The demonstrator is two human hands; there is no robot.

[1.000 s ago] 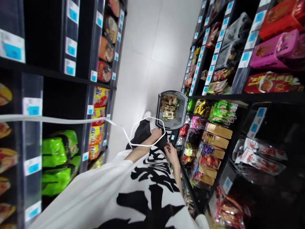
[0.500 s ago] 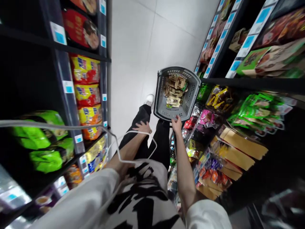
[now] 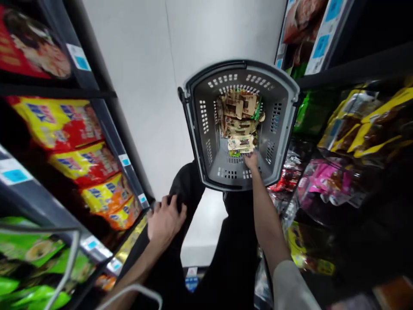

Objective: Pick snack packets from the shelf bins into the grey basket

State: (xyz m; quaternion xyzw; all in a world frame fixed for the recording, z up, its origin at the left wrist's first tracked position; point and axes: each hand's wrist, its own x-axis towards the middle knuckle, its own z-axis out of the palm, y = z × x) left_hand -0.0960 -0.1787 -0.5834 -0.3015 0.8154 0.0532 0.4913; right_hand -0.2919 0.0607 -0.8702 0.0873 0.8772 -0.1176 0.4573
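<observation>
The packets point(image 3: 238, 107) lie heaped inside the basket point(image 3: 277, 148), which sits between the shelves, just ahead of the person's legs. The right hand point(image 3: 251, 161) reaches over the near rim to the lower edge of a pale packet point(image 3: 241, 142); its fingers are partly curled, but whether they pinch anything cannot be told. The left hand point(image 3: 165, 221) lies on the left trouser leg point(image 3: 185, 185), fingers spread and bent, holding nothing.

The packets look light and soft, with thin, perhaps slippery wrapping that probably crumples under a hard squeeze. An end or edge seems the best place to pinch one. The basket looks like stiff plastic, fairly light with this load; its rim or dark handle point(image 3: 190, 140) should give a firm hold.
</observation>
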